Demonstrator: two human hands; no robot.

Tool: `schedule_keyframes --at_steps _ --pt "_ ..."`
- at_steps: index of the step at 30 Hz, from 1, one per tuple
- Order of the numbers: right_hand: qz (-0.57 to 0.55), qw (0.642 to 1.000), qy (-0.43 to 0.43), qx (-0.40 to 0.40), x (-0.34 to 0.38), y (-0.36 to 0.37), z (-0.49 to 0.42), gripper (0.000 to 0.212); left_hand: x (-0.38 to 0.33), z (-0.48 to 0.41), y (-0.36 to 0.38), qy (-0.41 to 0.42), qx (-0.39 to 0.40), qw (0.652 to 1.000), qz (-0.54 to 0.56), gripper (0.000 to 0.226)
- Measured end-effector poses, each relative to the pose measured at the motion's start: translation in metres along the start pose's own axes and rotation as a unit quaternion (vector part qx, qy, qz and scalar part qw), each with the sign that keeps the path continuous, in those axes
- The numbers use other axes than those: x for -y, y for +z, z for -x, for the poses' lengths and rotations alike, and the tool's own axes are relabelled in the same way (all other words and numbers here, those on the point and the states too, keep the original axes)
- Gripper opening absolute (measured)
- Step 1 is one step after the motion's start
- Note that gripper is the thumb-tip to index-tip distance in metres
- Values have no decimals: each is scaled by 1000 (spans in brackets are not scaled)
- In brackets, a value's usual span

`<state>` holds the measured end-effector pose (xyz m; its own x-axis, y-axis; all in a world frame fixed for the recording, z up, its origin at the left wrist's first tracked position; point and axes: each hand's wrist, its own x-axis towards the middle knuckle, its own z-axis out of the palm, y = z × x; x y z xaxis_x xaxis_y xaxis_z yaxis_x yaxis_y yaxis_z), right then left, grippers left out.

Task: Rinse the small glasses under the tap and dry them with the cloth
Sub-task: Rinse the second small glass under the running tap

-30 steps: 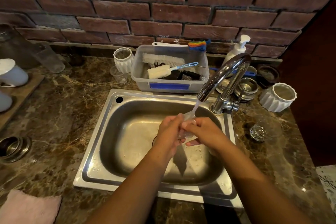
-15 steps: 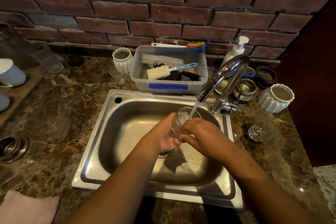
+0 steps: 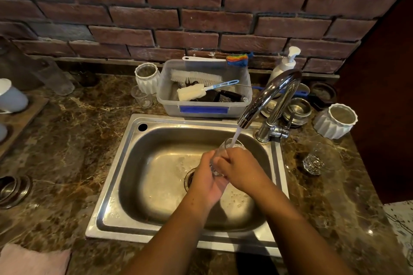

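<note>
- Both the left hand (image 3: 206,182) and right hand (image 3: 240,171) have fingers (image 3: 224,159) curled round one small glass (image 3: 223,150), mouth up under the tap (image 3: 268,96) stream, over the sink (image 3: 116,176): rinsing.
- Next, probably: empty it, then reach the cloth (image 3: 33,261) at the surface's (image 3: 67,140) near-left corner.
- A second glass (image 3: 317,161) waits right of the sink; the spout overhangs closely.

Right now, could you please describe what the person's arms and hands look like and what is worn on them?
Both arms are bare from the frame's lower edge to the left hand and right hand: no sleeves, no gloves. No watch or bracelet shows at either wrist. Some fingers are hidden.
</note>
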<state>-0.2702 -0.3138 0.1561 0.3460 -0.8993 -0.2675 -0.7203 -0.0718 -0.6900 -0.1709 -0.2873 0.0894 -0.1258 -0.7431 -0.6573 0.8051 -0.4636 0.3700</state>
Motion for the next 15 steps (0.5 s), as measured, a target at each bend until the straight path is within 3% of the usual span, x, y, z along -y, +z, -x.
schedule_keyframes --at_steps 4,7,10,13,15 --pt "106 989 -72 72 -4 -14 3 20 -16 -6 2 -35 -5 998 -47 38" --pt "177 972 -137 76 -6 -22 3 17 -32 -10 6 -76 -10 992 -96 38" --pt "209 955 -193 79 -10 -26 1 18 -47 -12 7 -128 34 976 -172 44" --pt "181 963 -180 83 -12 -24 1 19 -52 -14 4 -154 30 966 -205 44" --pt "157 974 -153 61 -11 -18 1 16 -47 -17 6 -121 9 975 -186 36"
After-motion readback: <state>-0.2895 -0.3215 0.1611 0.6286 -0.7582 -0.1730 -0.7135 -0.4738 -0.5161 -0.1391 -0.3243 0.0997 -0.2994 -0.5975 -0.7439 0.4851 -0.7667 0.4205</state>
